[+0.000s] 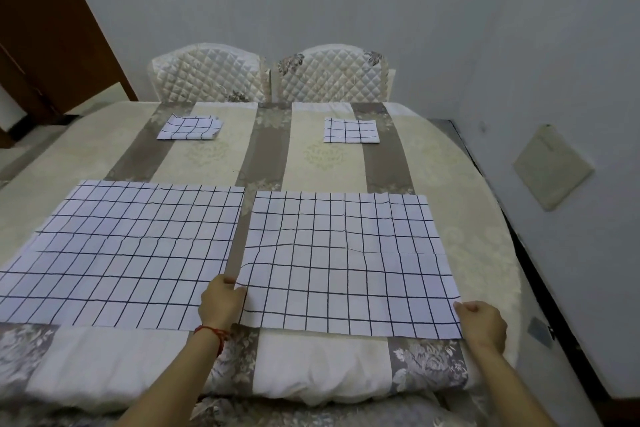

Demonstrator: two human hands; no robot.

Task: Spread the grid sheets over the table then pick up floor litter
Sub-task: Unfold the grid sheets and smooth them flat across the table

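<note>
A white sheet (346, 263) with dark grid lines is lying open and slightly wrinkled on the near right of the table (467, 163), just beside a second spread sheet (121, 253). The left hand (221, 302) is pinching its left edge, the right hand (481, 322) seemingly gripping its near right corner. Two folded sheets (188, 128) are sitting farther back.

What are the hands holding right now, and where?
Both grip the near right grid sheet: left hand at its near left edge, right hand at its near right corner.

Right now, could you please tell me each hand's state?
Left hand: holding the right spread sheet at its left edge.
Right hand: holding its right corner.
</note>
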